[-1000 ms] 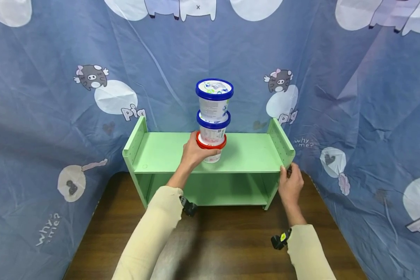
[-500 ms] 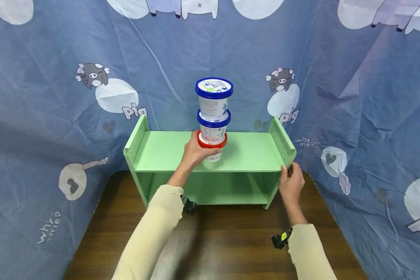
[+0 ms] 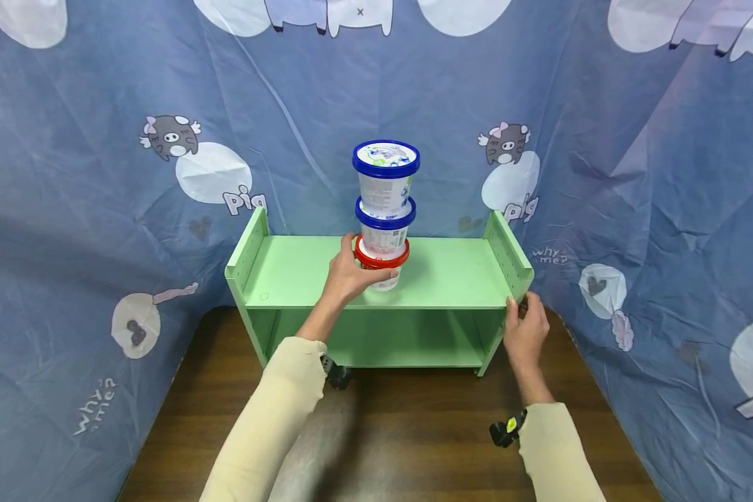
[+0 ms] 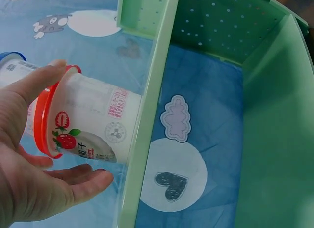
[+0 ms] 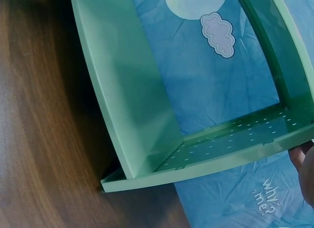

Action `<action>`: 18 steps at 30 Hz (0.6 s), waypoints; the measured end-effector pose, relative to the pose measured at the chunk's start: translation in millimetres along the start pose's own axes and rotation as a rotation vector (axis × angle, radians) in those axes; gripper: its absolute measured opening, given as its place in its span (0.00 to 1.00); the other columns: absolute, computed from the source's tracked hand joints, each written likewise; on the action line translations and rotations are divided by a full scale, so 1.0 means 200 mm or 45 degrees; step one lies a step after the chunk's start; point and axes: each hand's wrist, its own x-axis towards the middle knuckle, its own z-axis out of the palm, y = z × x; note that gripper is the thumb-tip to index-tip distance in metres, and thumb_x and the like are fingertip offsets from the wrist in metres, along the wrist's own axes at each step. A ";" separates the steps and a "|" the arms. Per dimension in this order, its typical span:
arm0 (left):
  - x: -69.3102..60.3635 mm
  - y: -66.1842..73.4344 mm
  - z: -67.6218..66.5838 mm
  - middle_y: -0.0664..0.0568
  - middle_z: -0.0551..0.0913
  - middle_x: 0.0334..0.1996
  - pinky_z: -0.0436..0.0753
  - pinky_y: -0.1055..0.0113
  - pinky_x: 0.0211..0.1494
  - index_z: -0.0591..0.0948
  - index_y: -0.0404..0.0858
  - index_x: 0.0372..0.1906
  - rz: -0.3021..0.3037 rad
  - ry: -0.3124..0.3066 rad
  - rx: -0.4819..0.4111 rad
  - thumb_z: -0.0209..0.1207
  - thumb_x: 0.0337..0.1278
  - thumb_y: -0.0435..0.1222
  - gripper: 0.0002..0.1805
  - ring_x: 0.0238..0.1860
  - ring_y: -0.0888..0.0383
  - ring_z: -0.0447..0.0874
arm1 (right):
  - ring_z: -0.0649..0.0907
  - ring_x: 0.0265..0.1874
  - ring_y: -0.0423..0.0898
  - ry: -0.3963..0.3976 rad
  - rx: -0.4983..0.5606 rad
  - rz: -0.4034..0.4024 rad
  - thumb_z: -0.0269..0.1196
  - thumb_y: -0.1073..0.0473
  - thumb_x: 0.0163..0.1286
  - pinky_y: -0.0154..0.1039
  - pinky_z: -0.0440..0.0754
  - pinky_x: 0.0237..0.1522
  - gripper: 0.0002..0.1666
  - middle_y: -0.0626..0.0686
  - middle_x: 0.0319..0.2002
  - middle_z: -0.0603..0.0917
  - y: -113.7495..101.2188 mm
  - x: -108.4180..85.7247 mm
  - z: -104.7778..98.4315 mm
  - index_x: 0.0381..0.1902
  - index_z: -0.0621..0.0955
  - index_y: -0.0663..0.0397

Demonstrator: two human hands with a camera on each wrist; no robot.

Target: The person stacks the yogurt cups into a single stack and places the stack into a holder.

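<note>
Three white tubs stand stacked upright on a green shelf point(image 3: 452, 268). The bottom tub point(image 4: 105, 120) has a red lid and a strawberry print. Above it sit a middle tub point(image 3: 384, 239) and a top tub point(image 3: 385, 188), both with blue lids. My left hand point(image 3: 350, 274) is around the lower tub's red lid; its fingers are spread, and the left wrist view shows the lower fingers apart from the tub wall. My right hand point(image 3: 526, 331) holds the front edge of the shelf's right side panel point(image 3: 508, 258), with part of its grip hidden.
A lower board point(image 3: 408, 341) lies beneath the top board of the shelf. The shelf stands on a brown wooden table point(image 3: 408, 432). A blue cloth point(image 3: 276, 90) printed with pigs hangs behind and along both sides.
The left hand's fingers have loosened from around the red-lidded tub. The stack stays on the shelf. The right hand keeps its place, and the head view has shifted slightly.
</note>
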 end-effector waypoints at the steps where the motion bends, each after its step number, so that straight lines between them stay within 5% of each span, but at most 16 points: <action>1: -0.01 0.00 0.00 0.43 0.74 0.66 0.78 0.46 0.66 0.54 0.43 0.77 0.000 0.000 0.000 0.77 0.40 0.49 0.60 0.66 0.43 0.74 | 0.82 0.40 0.68 0.002 -0.002 0.001 0.65 0.63 0.68 0.60 0.81 0.48 0.16 0.73 0.40 0.82 0.00 0.00 0.00 0.46 0.78 0.72; 13: -0.11 -0.01 -0.05 0.38 0.69 0.70 0.78 0.44 0.63 0.52 0.45 0.79 -0.013 0.065 0.037 0.76 0.42 0.52 0.61 0.69 0.41 0.69 | 0.82 0.44 0.67 -0.100 -0.001 0.112 0.64 0.62 0.70 0.58 0.79 0.50 0.17 0.72 0.43 0.82 -0.02 0.01 -0.01 0.49 0.77 0.72; 18: -0.15 -0.03 -0.07 0.37 0.70 0.70 0.78 0.44 0.64 0.56 0.43 0.78 0.035 0.126 0.065 0.76 0.42 0.51 0.59 0.68 0.40 0.72 | 0.80 0.50 0.66 -0.193 0.016 0.222 0.62 0.60 0.72 0.57 0.77 0.54 0.24 0.72 0.51 0.80 -0.03 0.02 -0.04 0.59 0.73 0.70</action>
